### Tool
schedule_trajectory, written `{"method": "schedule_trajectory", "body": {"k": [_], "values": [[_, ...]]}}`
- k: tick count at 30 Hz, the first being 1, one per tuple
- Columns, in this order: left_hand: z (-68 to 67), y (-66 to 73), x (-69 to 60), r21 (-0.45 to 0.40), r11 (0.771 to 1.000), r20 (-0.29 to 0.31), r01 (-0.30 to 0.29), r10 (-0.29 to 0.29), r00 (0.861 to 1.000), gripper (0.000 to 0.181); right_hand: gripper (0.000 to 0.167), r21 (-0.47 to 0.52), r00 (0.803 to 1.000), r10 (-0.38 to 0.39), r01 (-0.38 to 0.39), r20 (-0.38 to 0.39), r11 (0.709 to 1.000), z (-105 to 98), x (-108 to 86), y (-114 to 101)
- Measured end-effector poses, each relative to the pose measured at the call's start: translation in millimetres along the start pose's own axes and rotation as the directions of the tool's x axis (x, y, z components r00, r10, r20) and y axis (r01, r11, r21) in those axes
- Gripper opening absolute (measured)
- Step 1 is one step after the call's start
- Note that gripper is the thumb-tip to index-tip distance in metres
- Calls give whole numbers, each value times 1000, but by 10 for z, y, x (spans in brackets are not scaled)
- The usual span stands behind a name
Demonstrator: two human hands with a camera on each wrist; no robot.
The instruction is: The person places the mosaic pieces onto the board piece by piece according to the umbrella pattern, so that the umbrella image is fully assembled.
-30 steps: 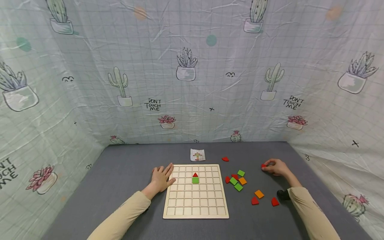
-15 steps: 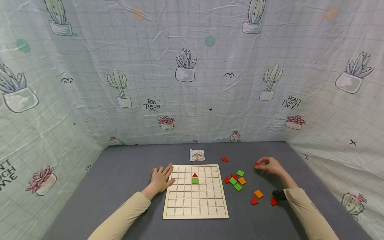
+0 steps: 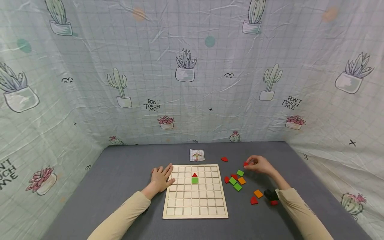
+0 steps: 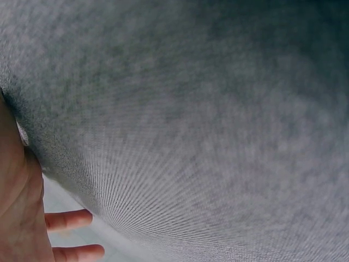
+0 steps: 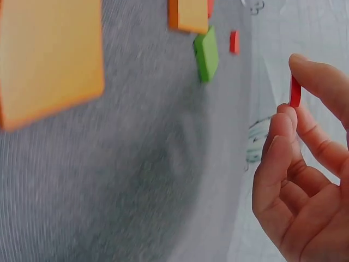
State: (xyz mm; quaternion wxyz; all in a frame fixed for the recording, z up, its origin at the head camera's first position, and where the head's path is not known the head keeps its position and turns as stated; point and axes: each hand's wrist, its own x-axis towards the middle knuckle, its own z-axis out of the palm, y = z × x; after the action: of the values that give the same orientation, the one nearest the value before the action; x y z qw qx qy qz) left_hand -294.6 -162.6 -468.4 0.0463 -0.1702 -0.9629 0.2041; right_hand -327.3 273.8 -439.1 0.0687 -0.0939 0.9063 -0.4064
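A wooden grid board [image 3: 195, 200] lies on the dark grey table. In its upper middle sit a small red triangle tile [image 3: 195, 175] and, just below, a green square tile [image 3: 195, 180]. My left hand [image 3: 160, 179] rests with spread fingers on the board's upper left edge. My right hand [image 3: 260, 165] pinches a red tile [image 5: 295, 91] between thumb and fingertips, raised above the table right of the board. In the right wrist view the tile shows edge-on, so its outline is hidden there. The left wrist view shows only part of the left hand [image 4: 22, 202] and grey cloth.
Right of the board lie loose tiles: a green one [image 3: 240, 173], an orange one [image 3: 258, 193], a red one [image 3: 254, 200] and several others. A red tile [image 3: 224, 159] lies farther back. Behind the board is a small pattern card [image 3: 196, 155]. A printed curtain [image 3: 192, 100] surrounds the table.
My right hand has moved left toward the board, carrying the pinched red tile. Its wrist camera now partly covers a red tile near the front. The left hand stays in place.
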Motion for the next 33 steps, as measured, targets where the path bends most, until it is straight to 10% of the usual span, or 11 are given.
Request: {"method": "schedule_trajectory", "body": {"k": [33], "values": [[-35, 2, 1, 23, 1000, 18, 2, -3, 1000, 62, 25, -68, 958, -256, 266, 128, 962, 758, 26, -549]]}}
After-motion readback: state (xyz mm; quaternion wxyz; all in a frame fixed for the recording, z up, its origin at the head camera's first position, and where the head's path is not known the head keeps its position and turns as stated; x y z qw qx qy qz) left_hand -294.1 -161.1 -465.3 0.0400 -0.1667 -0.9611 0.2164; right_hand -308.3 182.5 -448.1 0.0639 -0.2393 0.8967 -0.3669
